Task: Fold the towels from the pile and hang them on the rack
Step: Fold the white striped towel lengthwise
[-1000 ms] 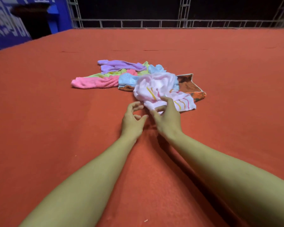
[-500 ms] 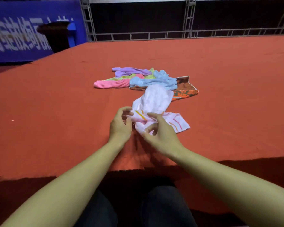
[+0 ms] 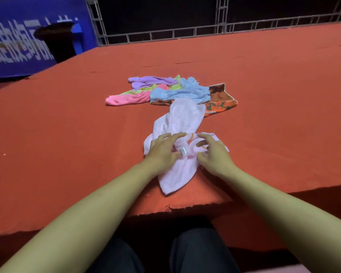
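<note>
My left hand [image 3: 161, 149] and right hand [image 3: 213, 152] are both down on the pink towel [image 3: 177, 123], fingers bent, bunching the cloth. It lies crumpled near the table [image 3: 67, 134] edge, just clear of the pile [image 3: 171, 91]. Best move: find two corners, pull flat, then fold. No rack in view.

red table [image 3: 67, 134] | blue banner [image 3: 18, 46] far left | metal truss railing [image 3: 185, 33] behind | dark trousers [image 3: 195, 251]
</note>
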Motion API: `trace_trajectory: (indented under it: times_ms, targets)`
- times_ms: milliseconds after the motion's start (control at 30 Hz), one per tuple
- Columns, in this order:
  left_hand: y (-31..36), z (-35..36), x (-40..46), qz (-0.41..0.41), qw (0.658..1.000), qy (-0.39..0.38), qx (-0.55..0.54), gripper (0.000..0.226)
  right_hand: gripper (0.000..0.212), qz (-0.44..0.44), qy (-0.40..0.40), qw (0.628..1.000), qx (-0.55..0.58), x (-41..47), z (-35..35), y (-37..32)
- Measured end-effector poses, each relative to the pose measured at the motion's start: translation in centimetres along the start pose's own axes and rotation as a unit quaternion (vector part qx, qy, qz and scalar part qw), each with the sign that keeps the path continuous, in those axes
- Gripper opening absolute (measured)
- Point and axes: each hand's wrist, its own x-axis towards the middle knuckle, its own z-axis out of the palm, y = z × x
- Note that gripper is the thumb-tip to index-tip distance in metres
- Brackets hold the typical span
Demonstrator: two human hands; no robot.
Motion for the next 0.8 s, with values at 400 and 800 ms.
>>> trace_trajectory:
  times_ms: [400, 800]
  targets:
    - [-0.1, -1.8, 3.7, 0.1, 0.986, -0.122, 0.055, 0.08, 0.066, -0.016, -0.031, 0.999, -0.002, 1.3, 0.9, -1.0]
    - [2.6, -7.4, 1.4, 0.099, 0.99, 0.064, -0.082, 0.047, 0.083, -0.078, 0.018, 0.994, 0.069, 2.0, -2.1, -5.8]
